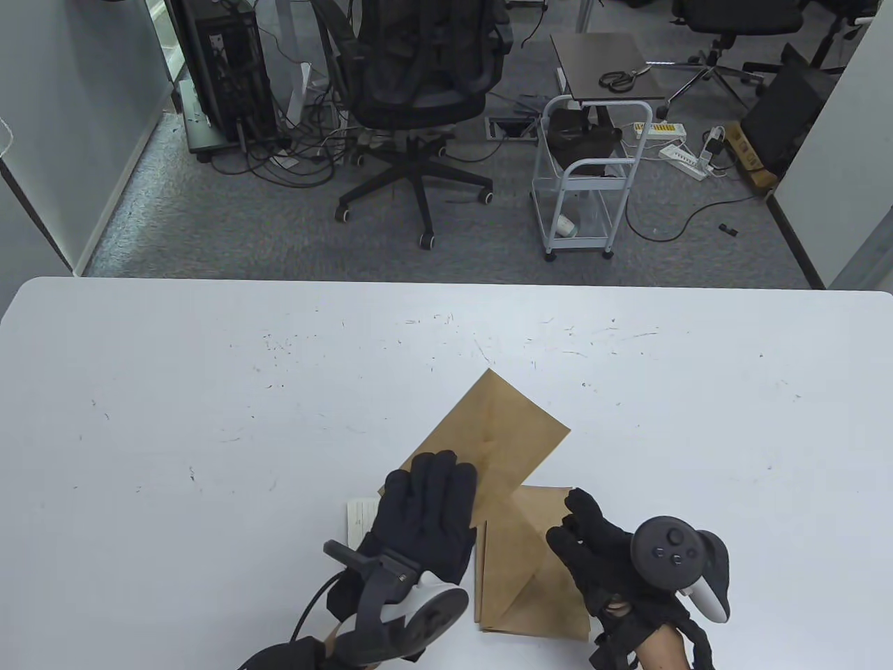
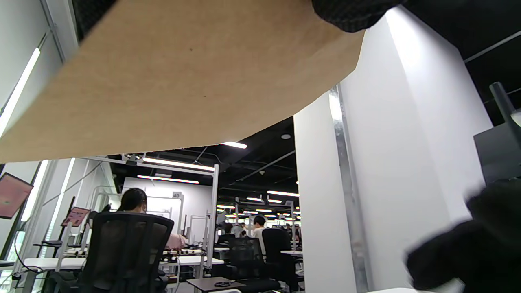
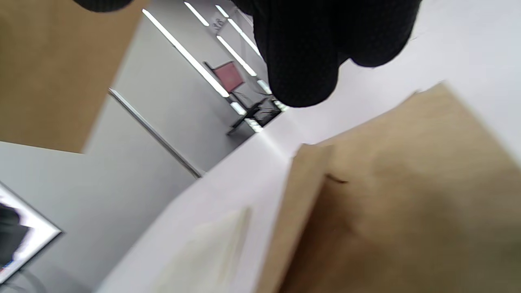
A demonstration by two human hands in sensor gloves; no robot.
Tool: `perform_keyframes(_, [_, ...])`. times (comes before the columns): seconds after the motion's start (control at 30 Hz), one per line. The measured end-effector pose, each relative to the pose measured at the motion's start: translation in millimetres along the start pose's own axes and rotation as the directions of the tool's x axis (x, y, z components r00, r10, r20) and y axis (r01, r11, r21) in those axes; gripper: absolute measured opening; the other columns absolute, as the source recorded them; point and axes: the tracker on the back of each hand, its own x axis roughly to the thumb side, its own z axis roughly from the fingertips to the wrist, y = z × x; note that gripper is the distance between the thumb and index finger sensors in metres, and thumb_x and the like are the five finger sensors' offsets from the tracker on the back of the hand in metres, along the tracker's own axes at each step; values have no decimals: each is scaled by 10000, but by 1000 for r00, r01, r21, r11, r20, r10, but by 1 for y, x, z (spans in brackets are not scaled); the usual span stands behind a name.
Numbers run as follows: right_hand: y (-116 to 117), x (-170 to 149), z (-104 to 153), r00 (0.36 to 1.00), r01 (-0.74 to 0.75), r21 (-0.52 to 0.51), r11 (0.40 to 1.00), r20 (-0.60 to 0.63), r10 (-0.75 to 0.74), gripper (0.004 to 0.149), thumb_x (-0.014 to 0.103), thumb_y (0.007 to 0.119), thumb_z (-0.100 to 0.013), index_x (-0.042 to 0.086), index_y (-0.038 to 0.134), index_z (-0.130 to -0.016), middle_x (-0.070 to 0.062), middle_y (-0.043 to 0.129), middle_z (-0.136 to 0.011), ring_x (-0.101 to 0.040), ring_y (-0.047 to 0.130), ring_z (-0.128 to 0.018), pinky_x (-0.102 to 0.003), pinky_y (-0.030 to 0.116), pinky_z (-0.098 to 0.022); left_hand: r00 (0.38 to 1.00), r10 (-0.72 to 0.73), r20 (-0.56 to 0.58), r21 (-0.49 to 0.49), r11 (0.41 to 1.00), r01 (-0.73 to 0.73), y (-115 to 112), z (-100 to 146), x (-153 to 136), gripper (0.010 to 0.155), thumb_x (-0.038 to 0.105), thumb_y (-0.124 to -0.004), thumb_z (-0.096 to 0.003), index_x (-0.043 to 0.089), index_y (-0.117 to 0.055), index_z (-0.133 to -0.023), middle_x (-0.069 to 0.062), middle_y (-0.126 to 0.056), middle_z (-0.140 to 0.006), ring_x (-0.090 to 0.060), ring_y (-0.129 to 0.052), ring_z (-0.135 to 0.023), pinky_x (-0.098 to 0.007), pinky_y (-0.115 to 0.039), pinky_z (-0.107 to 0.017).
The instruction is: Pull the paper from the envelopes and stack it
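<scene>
My left hand point(image 1: 427, 499) grips a brown envelope point(image 1: 497, 429) and holds it tilted above the table, its far corner pointing away. The same envelope fills the top of the left wrist view point(image 2: 183, 77), hanging from my fingers point(image 2: 350, 14). My right hand point(image 1: 578, 522) hovers with loosely curled fingers over a stack of brown envelopes point(image 1: 530, 579) lying flat near the front edge. I see nothing in its fingers point(image 3: 303, 53). The stack point(image 3: 407, 191) and the held envelope point(image 3: 49, 69) both show in the right wrist view. A white sheet of paper point(image 1: 360, 520) lies under my left hand.
The white table point(image 1: 209, 391) stretches wide to the left, right and far side. Beyond its far edge stand an office chair point(image 1: 411, 91) and a small white cart point(image 1: 586, 181) on the floor.
</scene>
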Motion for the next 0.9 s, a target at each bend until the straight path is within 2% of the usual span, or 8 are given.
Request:
perform_keyframes(0.07, [9,3,-2,959,248,95,964,118,-259,937,661,579,-461,-105,376,-961,-353,705,-901,-384,915,-644,-614,701,-513,1000,1,29,-20,1000,0,-8,7,17,650,408,-715,-391,44,-778,-925,-211,-893,-924,-401,-984,-767,-558,-812,-568])
perform_keyframes(0.17, [26,2,-4,818,515,295,805,112,-565,1010,677,578,-469,-111,192,-971,-414,460,-1004,-520,702,-817,-734,490,-592,999,24,47,-39,999,-23,-20,17,36,648,407,-716,-391,42,-781,-922,-212,-899,-918,-400,-990,-759,-555,-818,-560])
perform_keyframes(0.23, [34,3,-7,763,565,343,751,130,-634,1009,666,605,-477,-115,199,-971,-423,462,-1000,-534,689,-826,-749,465,-592,998,15,64,-44,999,-12,-28,21,45,647,409,-715,-392,44,-781,-922,-209,-899,-918,-399,-992,-757,-552,-820,-560])
perform_keyframes(0.3, [41,4,-9,758,555,359,750,154,-634,965,621,640,-490,-121,249,-968,-414,526,-980,-514,742,-799,-740,504,-584,997,12,79,-49,999,-8,-35,24,52,655,412,-712,-393,46,-763,-934,-213,-882,-932,-401,-978,-774,-554,-814,-567])
perform_keyframes(0.43, [51,9,-6,736,610,234,757,187,-650,790,462,647,-522,-130,348,-950,-390,640,-922,-467,837,-724,-701,582,-564,996,-28,86,-35,999,32,-43,31,53,669,414,-697,-402,54,-717,-966,-221,-830,-967,-408,-938,-812,-560,-808,-573])
perform_keyframes(0.67, [57,-3,-9,618,759,134,637,159,-770,601,278,592,-509,-152,470,-910,-423,760,-788,-464,950,-582,-655,711,-486,996,58,64,-135,990,-49,-52,37,46,828,579,-693,-375,80,-619,-1031,-211,-681,-1068,-424,-785,-941,-620,-736,-617])
perform_keyframes(0.73, [53,-6,-8,639,750,79,656,166,-751,586,264,595,-506,-138,480,-917,-422,759,-788,-468,950,-577,-657,713,-480,993,103,57,-146,985,-94,-50,39,44,826,590,-687,-373,88,-630,-1027,-199,-707,-1062,-418,-809,-930,-617,-739,-615])
perform_keyframes(0.9, [38,5,-1,847,499,-60,865,244,-472,585,267,592,-505,-109,468,-936,-407,741,-815,-476,928,-604,-662,697,-491,966,253,45,-218,946,-238,-56,46,44,793,556,-690,-385,104,-625,-1033,-185,-712,-1069,-402,-826,-934,-617,-732,-620])
